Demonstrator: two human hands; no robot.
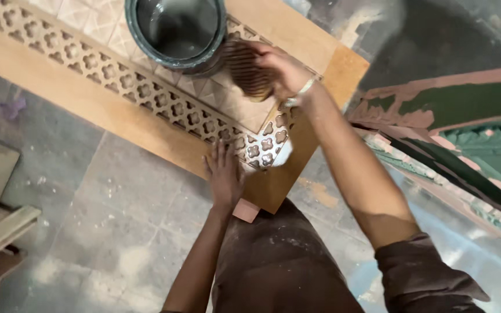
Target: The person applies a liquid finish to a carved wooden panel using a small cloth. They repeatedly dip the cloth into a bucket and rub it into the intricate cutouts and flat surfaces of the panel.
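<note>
Right hand [282, 69] clenched on wide brush [249, 72], bristles by green paint can [176, 32] at far end of carved wood panel [146, 93]. Left hand [224, 174] flat, released, on near edge. Lattice looks unpainted; most coating seems left.

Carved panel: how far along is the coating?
Done: nothing clearly coated; the carved panel looks bare wood. In hand: right hand holds a brush beside the paint can; left hand rests flat on the panel edge. Left: seemingly the whole fretwork.
</note>
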